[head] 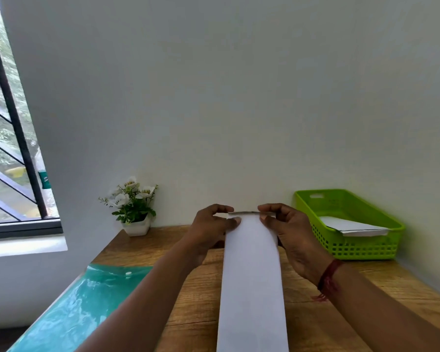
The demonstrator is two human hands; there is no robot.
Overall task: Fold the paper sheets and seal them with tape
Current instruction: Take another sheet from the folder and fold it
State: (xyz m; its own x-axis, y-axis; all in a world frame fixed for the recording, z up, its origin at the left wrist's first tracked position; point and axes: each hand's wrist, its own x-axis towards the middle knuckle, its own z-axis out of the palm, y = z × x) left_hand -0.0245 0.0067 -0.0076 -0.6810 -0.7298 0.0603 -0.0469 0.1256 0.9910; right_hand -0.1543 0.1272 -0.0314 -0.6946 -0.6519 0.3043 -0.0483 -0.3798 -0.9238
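Fingers [221, 208] of left hand [208, 229] and right hand [287, 232] pinch tape [247, 213] above folded paper [252, 275].
Best laid flat across the paper's edge.

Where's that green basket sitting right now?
In the head view, the green basket sits at the wooden table's far right, against the wall, just right of the right hand.

Wooden table [196, 311] against a wall. Far left corner: white pot of flowers [135, 226]. Near left: teal plastic folder [87, 306]. Far right: green lattice basket [366, 247]. Centre: long white paper strip [252, 288], contact with the top unclear
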